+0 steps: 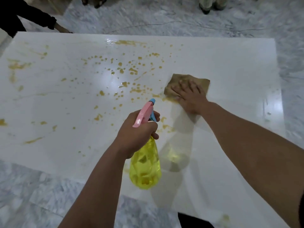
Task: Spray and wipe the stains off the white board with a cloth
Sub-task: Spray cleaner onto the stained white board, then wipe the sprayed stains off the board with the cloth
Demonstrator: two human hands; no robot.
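A large white board (230, 66) lies flat on the floor, spattered with yellow-brown stains (125, 69) across its middle and left. My left hand (136, 135) grips the neck of a yellow spray bottle (145, 167) with a pink and blue trigger head, its nozzle pointing toward the stains. My right hand (190, 97) presses flat on a brown cloth (185, 82) at the right edge of the stained area. The board to the right of the cloth looks white and wet.
Grey marbled floor (32, 195) surrounds the board. Another person's dark sleeve and hand (54, 25) reach the board's far left corner. Feet of other people (210, 5) stand beyond the far edge. A thin cable (148, 25) runs across the floor there.
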